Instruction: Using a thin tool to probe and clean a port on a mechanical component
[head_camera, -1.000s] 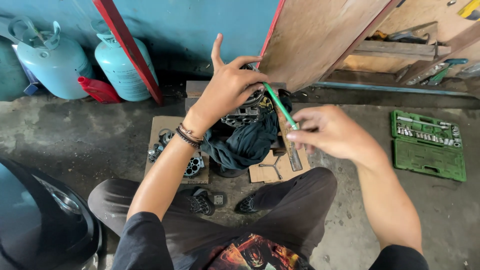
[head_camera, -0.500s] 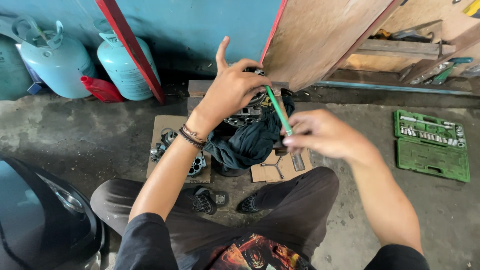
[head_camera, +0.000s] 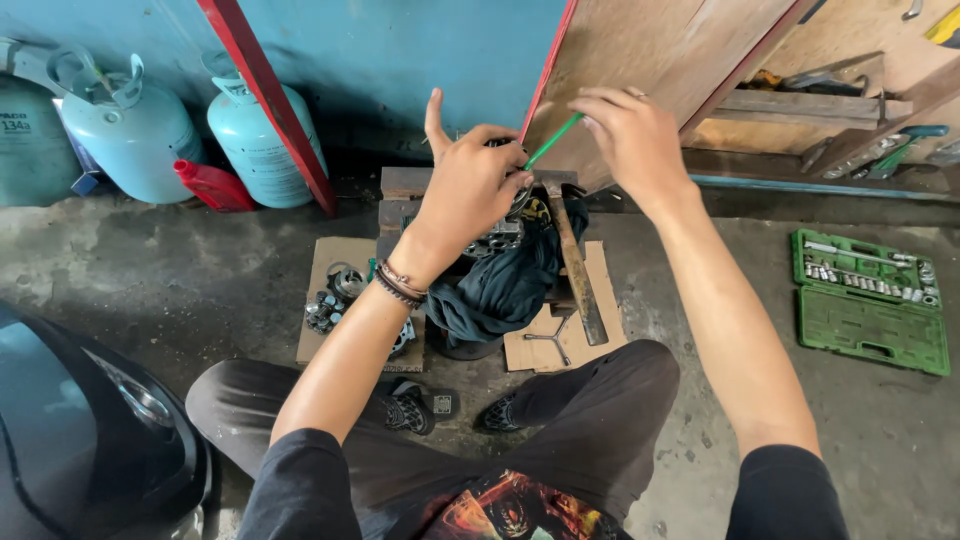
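My left hand grips a dark metal engine part that rests on a dark teal rag; its index finger points up. My right hand pinches the upper end of a thin green tool, whose tip angles down to the part under my left fingers. A hammer with a wooden handle lies just right of the rag. Small metal parts sit on a cardboard sheet to the left.
Two pale teal gas cylinders and a red bottle stand at the blue wall. A red bar leans there. A wooden board rises behind. An open green socket set lies right. A dark vehicle body is at lower left.
My right hand has risen and moved up toward the wooden board, swinging the green tool from a downward slant to point back down at the part. My left hand stays on the part.
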